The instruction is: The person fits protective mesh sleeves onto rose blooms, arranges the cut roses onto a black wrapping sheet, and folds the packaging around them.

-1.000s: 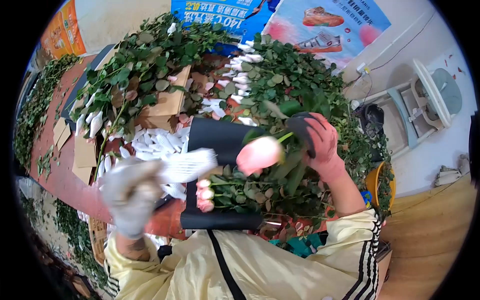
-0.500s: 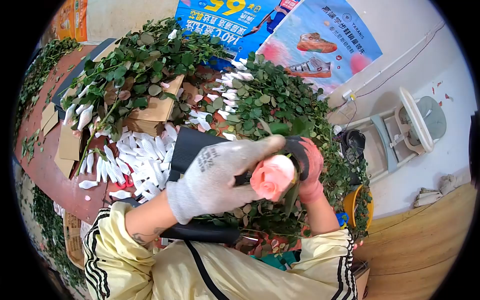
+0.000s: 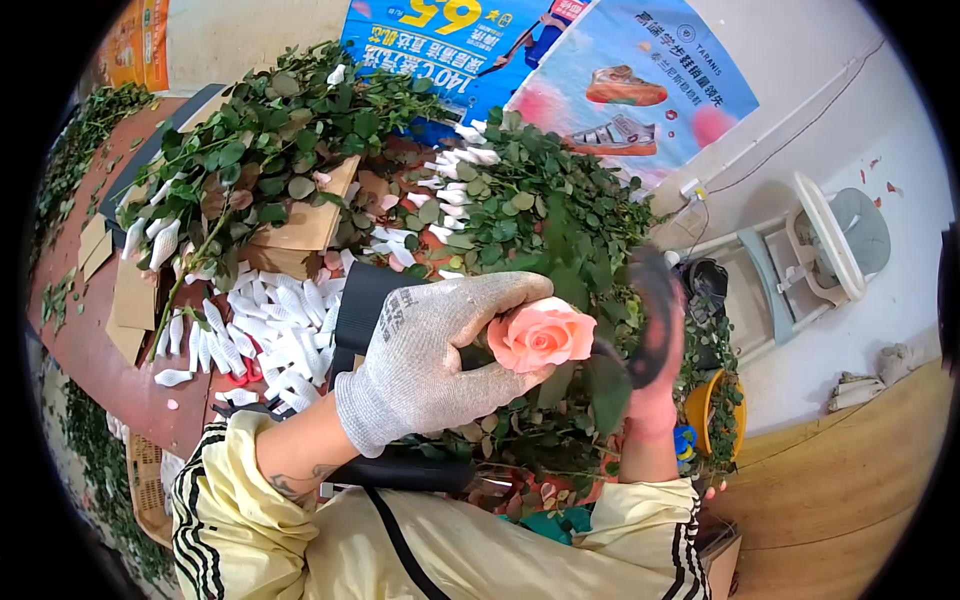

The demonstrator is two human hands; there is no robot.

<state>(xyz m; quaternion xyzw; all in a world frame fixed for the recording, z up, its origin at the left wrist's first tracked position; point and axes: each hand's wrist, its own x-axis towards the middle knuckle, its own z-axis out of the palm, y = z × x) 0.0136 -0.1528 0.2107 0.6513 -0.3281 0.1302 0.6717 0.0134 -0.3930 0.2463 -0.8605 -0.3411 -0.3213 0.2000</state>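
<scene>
My left hand (image 3: pixel 435 355), in a grey-white knit glove, is wrapped round a pink rose (image 3: pixel 543 337) just below its open bloom, with the bloom facing up. Leaves show to the right of the bloom; the stem is mostly hidden. My right hand (image 3: pixel 655 335), in a pink and black glove, is beside the leaves, smeared by motion, so its fingers cannot be made out. Left of my left hand lies a pile of white net sleeves (image 3: pixel 285 320) on the red table (image 3: pixel 120 350).
Leafy roses with white-sleeved heads (image 3: pixel 520 200) lie behind my hands. More stems (image 3: pixel 280 150) rest on cardboard pieces (image 3: pixel 315 222) at the back left. A black padded stand (image 3: pixel 370 300) is under my left wrist. A yellow bucket (image 3: pixel 735 400) and a high chair (image 3: pixel 780 280) are at the right.
My left hand, first blurred with a white sleeve, moved right to the rose and now holds it. My right hand has shifted right, away from the bloom. The sleeve is no longer visible.
</scene>
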